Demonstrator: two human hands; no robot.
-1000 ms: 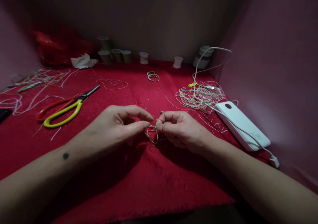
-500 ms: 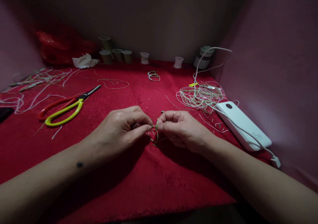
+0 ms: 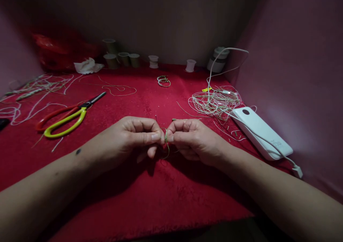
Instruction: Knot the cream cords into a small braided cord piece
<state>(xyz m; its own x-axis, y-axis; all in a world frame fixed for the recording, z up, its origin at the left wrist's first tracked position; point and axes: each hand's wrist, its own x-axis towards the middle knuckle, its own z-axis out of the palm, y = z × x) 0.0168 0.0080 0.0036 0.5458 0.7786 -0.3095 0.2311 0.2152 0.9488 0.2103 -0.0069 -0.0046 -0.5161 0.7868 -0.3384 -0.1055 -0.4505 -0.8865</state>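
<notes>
Between my two hands is a small loop of thin green cord [image 3: 167, 149], with a knotted part at the fingertips. My left hand [image 3: 136, 136] pinches the cord between thumb and forefinger, its other fingers curled below. From the other side, my right hand [image 3: 194, 138] pinches the same cord close to the knot, thumb against forefinger. Part of the loop hangs below the fingertips; the rest is hidden by the fingers. Just behind my right hand lies a thin green cord piece [image 3: 184, 119] on the red cloth [image 3: 160, 192].
Scissors [image 3: 72, 117] with red and yellow handles lie left. Tangled cords [image 3: 214, 100] and a white power bank [image 3: 262, 133] with a cable are right. Several spools [image 3: 123, 59], a finished-looking cord ring [image 3: 163, 81], a jar [image 3: 217, 60] and a red bag [image 3: 53, 50] stand or lie farther back.
My left thumb and fingers have shifted their pinch closer to the knot, the thumb now lying straighter. My right hand keeps its pinch. The whole view has moved slightly.
</notes>
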